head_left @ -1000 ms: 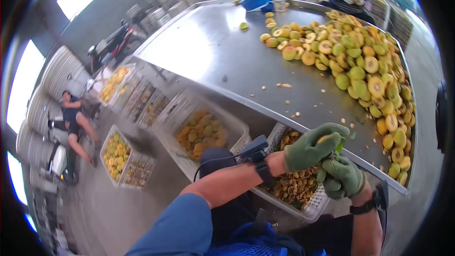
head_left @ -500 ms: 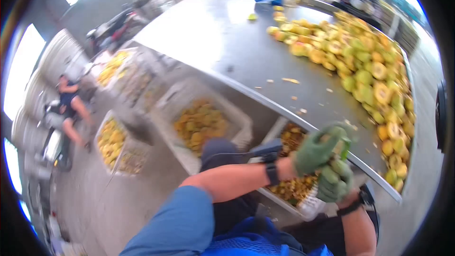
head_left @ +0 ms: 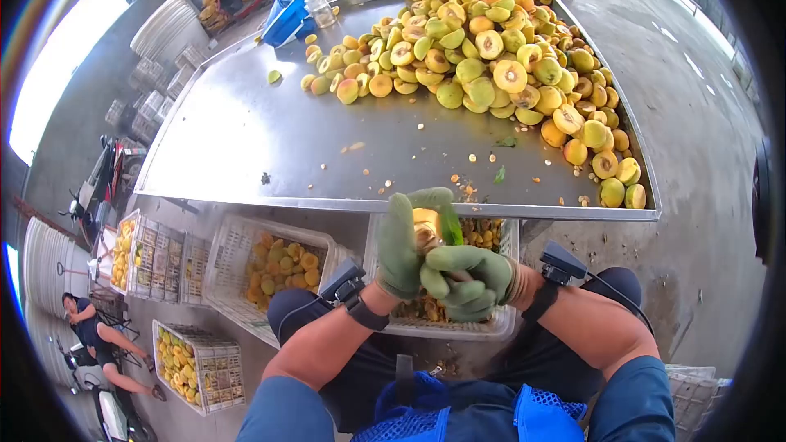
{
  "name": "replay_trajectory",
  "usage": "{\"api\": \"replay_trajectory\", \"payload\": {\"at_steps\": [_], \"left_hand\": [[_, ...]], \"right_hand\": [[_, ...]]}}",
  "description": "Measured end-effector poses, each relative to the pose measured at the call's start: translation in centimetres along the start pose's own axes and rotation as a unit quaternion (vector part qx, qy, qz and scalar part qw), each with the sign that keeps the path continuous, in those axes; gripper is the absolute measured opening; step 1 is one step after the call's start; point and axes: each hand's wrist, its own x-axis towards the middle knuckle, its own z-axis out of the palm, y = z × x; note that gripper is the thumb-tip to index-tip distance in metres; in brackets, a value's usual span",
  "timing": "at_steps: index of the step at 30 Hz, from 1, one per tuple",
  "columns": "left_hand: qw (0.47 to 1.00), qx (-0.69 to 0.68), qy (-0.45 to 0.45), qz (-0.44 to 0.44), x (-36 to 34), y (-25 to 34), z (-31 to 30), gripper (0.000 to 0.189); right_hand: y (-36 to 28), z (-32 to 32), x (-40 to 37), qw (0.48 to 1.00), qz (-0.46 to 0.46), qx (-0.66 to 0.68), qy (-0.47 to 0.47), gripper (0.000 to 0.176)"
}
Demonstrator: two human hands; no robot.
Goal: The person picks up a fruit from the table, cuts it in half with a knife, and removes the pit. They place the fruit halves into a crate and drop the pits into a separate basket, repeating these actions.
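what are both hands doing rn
Left hand in green glove: closed on a cut, round, orange-yellow fruit.
Right hand in green glove: fingers closed, gripping something mostly hidden; can't tell what.

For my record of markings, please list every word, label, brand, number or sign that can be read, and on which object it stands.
No text can be read anywhere in this picture.
Clear plastic jar beside the blue plastic container: too small and blurred.
Black box-shaped device on each wrist: no readable marking.
White-and-black scooter at lower left: too small.
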Motion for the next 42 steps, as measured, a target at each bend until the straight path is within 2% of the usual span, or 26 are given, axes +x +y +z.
{"api": "replay_trajectory", "payload": {"at_steps": [1, 2, 5, 6, 9, 10, 13, 14, 17, 18, 20, 21, 22, 24, 25, 26, 29, 30, 31, 32, 33, 34, 35, 38, 41, 42], "left_hand": [[0.999, -0.037, 0.011, -0.019, 0.0, 0.2, 0.3, 0.074], [0.996, -0.031, 0.078, -0.024, 0.4, -0.1, 0.5, 0.066], [0.994, 0.035, 0.086, -0.062, 1.9, -3.0, -3.6, 0.067], [0.992, 0.005, 0.078, -0.097, 1.9, -2.5, -3.2, 0.069], [0.976, -0.074, 0.059, -0.195, 1.3, 0.4, -1.4, 0.074], [0.989, -0.004, 0.073, -0.131, 1.8, -0.3, -2.2, 0.081], [0.993, 0.017, 0.033, -0.115, 1.5, 1.5, -3.7, 0.085], [0.993, 0.002, 0.041, -0.107, 1.6, 1.5, -4.2, 0.085], [0.994, -0.002, 0.038, -0.106, 0.8, 3.4, -5.2, 0.081], [0.996, 0.060, 0.033, -0.063, 0.2, 4.0, -6.0, 0.079], [0.984, 0.179, 0.008, 0.017, -1.2, 4.8, -8.4, 0.074], [0.966, 0.256, 0.035, 0.024, -2.1, 5.5, -10.1, 0.067], [0.959, 0.267, 0.078, -0.054, -3.3, 7.9, -10.7, 0.064], [0.858, 0.494, 0.124, -0.064, -4.0, 9.5, -14.7, 0.044], [0.736, 0.662, 0.102, -0.097, -4.5, 10.0, -17.9, 0.044], [0.581, 0.801, 0.078, -0.125, -4.6, 9.8, -20.3, 0.044], [0.676, 0.718, 0.148, -0.079, -0.5, 10.3, -16.8, 0.044], [0.741, 0.656, 0.142, -0.035, 1.3, 10.2, -13.7, 0.039], [0.757, 0.635, 0.145, -0.049, 4.0, 9.6, -10.6, 0.042], [0.714, 0.676, -0.001, 0.183, 6.7, 7.8, -10.1, 0.044], [0.717, 0.677, 0.059, 0.156, 10.1, 5.7, -8.2, 0.050], [0.656, 0.687, -0.003, 0.312, 13.4, 3.8, -6.1, 0.055], [0.672, 0.671, 0.025, 0.313, 16.5, 1.9, -3.2, 0.061], [0.705, 0.640, 0.124, 0.280, 24.6, -4.3, 3.2, 0.078], [0.778, 0.603, 0.091, 0.151, 26.6, -4.8, 7.1, 0.083], [0.799, 0.552, 0.099, 0.218, 27.7, -6.6, 5.8, 0.072]], "right_hand": [[-0.5, 1.2, -0.3, 0.993, -0.001, -0.084, 0.084, 0.039], [-0.9, 2.2, -0.1, 0.961, -0.038, -0.209, 0.179, 0.034], [-0.9, 1.6, -1.0, 0.889, -0.057, -0.395, 0.224, 0.033], [-1.2, 2.1, -1.3, 0.889, -0.059, -0.414, 0.188, 0.033], [-2.1, 2.9, -2.1, 0.874, 0.037, -0.443, 0.196, 0.033], [-3.3, 3.4, -2.1, 0.839, 0.118, -0.499, 0.185, 0.047], [-1.8, -0.5, -1.8, 0.705, 0.124, -0.638, 0.284, 0.060], [-1.9, -0.3, -2.0, 0.650, 0.182, -0.676, 0.295, 0.069], [-1.9, 0.7, -1.9, 0.615, 0.169, -0.705, 0.310, 0.069], [-1.6, 0.5, -1.5, 0.567, 0.199, -0.726, 0.335, 0.067], [-1.7, 1.5, -1.4, 0.551, 0.221, -0.750, 0.292, 0.064], [-1.8, 1.9, -1.8, 0.541, 0.233, -0.759, 0.278, 0.063], [-1.4, 1.2, -2.1, 0.505, 0.220, -0.799, 0.240, 0.054], [-0.5, -0.2, -2.8, 0.482, 0.208, -0.821, 0.223, 0.048], [0.0, -1.0, -2.9, 0.470, 0.204, -0.833, 0.209, 0.047], [0.4, -2.2, -2.6, 0.481, 0.232, -0.815, 0.223, 0.043], [0.7, -2.8, -3.9, 0.487, 0.127, -0.829, 0.243, 0.041], [0.5, -3.2, -3.7, 0.475, 0.196, -0.823, 0.244, 0.041], [0.1, -3.5, -3.2, 0.460, 0.263, -0.812, 0.246, 0.041], [-0.4, -3.7, -3.0, 0.443, 0.327, -0.797, 0.249, 0.041], [-0.8, -3.6, -3.0, 0.470, 0.293, -0.791, 0.260, 0.041], [-0.7, -3.5, -3.1, 0.497, 0.260, -0.783, 0.269, 0.042], [-0.8, -3.3, -3.2, 0.522, 0.227, -0.774, 0.276, 0.042], [-2.8, 0.5, -5.2, 0.554, 0.172, -0.733, 0.355, 0.045], [-3.6, 0.8, -6.9, 0.534, 0.090, -0.732, 0.414, 0.041], [-3.9, 0.5, -7.3, 0.536, 0.076, -0.717, 0.439, 0.042]]}}
